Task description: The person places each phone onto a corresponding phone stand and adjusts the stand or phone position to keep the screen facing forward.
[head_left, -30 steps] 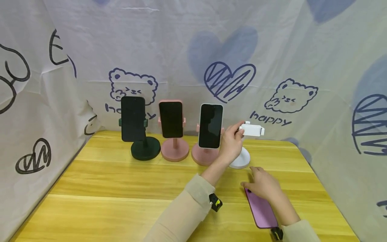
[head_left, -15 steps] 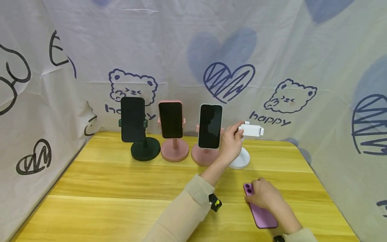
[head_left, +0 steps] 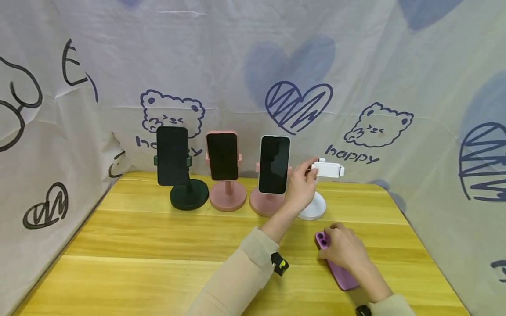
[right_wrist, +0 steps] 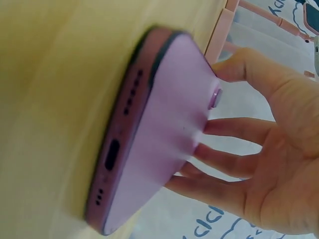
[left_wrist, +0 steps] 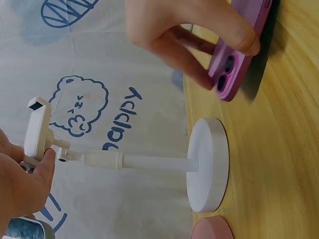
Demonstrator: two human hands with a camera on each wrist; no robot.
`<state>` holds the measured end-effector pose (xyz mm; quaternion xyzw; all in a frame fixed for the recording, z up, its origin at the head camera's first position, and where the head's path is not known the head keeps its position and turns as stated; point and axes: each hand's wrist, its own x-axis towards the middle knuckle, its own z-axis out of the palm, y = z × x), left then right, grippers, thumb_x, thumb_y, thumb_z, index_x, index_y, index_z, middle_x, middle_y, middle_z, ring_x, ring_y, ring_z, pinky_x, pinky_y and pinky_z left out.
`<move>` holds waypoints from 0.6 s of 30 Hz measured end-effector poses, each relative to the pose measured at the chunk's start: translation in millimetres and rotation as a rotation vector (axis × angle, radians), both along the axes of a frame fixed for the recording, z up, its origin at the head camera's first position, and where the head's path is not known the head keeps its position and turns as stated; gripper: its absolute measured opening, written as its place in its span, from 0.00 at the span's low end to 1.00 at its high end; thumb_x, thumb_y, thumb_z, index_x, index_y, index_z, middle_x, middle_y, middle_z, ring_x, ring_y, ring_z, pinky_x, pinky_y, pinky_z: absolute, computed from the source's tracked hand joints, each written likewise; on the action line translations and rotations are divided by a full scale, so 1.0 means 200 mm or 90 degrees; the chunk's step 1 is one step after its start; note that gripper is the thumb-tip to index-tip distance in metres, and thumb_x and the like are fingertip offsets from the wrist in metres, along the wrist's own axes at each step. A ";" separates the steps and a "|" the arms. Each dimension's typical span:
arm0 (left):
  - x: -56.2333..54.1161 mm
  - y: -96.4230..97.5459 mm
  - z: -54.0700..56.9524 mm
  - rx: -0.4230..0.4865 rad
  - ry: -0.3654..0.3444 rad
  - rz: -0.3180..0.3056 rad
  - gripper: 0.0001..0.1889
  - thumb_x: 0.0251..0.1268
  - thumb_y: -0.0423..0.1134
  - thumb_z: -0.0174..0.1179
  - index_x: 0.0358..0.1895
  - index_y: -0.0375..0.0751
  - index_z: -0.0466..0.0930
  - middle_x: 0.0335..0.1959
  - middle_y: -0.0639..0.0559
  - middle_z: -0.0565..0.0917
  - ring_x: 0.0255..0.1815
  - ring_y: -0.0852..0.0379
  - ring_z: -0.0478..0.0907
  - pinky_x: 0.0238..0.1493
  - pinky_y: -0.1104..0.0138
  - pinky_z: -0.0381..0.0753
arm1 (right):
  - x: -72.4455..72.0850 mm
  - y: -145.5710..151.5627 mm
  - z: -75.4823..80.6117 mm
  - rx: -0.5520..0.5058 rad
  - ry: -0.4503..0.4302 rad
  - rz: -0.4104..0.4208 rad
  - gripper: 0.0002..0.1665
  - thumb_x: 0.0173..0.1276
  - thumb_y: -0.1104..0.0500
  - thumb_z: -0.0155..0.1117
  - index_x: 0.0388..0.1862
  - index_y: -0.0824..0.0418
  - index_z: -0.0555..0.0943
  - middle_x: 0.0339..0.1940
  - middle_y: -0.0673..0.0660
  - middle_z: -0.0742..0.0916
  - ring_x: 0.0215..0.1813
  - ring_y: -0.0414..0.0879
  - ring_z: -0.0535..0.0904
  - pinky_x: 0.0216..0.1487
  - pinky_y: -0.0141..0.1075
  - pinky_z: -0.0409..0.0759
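Observation:
My left hand (head_left: 301, 189) grips the left end of the white clamp (head_left: 328, 169) atop a white phone stand (left_wrist: 207, 164). That clamp lies sideways and holds no phone. In front of the stand, my right hand (head_left: 345, 248) pinches a purple phone (head_left: 344, 276) by its long edges, thumb on the left and fingers on the right. The phone's back faces up, with its camera lenses (left_wrist: 225, 73) at the far end. In the left wrist view that end is tilted up off the wood, above a shadow. The right wrist view shows the charging-port end low at the tabletop.
Left of the white stand, a row of stands holds phones upright: a pink one (head_left: 265, 204) with a white-edged phone (head_left: 274, 164), another pink one (head_left: 227, 196), and a dark green one (head_left: 189, 195). A patterned cloth (head_left: 237, 66) hangs behind the wooden table (head_left: 158, 263).
The right hand first drew back along the purple phone and took hold of its edges. Since then it has lifted the camera end off the table. The left hand has kept its grip.

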<state>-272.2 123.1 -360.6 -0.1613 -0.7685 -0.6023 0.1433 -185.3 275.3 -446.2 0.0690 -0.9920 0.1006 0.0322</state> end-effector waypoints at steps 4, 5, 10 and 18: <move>0.01 -0.01 0.00 0.002 -0.037 -0.026 0.21 0.82 0.34 0.53 0.73 0.39 0.73 0.59 0.43 0.83 0.59 0.51 0.83 0.84 0.52 0.48 | 0.00 -0.02 0.01 0.002 0.044 -0.002 0.32 0.44 0.53 0.80 0.50 0.65 0.88 0.61 0.72 0.82 0.51 0.72 0.82 0.35 0.59 0.86; 0.02 -0.01 0.00 0.002 -0.049 -0.032 0.22 0.82 0.34 0.53 0.75 0.40 0.72 0.62 0.43 0.81 0.61 0.51 0.82 0.83 0.54 0.53 | 0.00 -0.02 0.01 0.000 0.056 -0.005 0.35 0.45 0.53 0.80 0.54 0.65 0.87 0.63 0.71 0.82 0.53 0.72 0.81 0.34 0.60 0.86; 0.07 -0.03 -0.02 0.017 -0.078 -0.066 0.27 0.83 0.35 0.52 0.80 0.39 0.63 0.70 0.43 0.75 0.67 0.51 0.79 0.70 0.63 0.76 | 0.00 -0.05 0.02 -0.015 0.124 -0.006 0.38 0.48 0.54 0.78 0.62 0.62 0.85 0.66 0.70 0.80 0.58 0.71 0.78 0.31 0.63 0.85; 0.19 -0.15 -0.10 0.038 -0.038 -0.114 0.27 0.82 0.37 0.54 0.79 0.38 0.64 0.73 0.41 0.72 0.69 0.45 0.76 0.68 0.61 0.78 | -0.02 -0.12 0.06 -0.063 0.269 0.014 0.41 0.47 0.56 0.80 0.64 0.63 0.84 0.68 0.68 0.78 0.62 0.69 0.76 0.37 0.65 0.85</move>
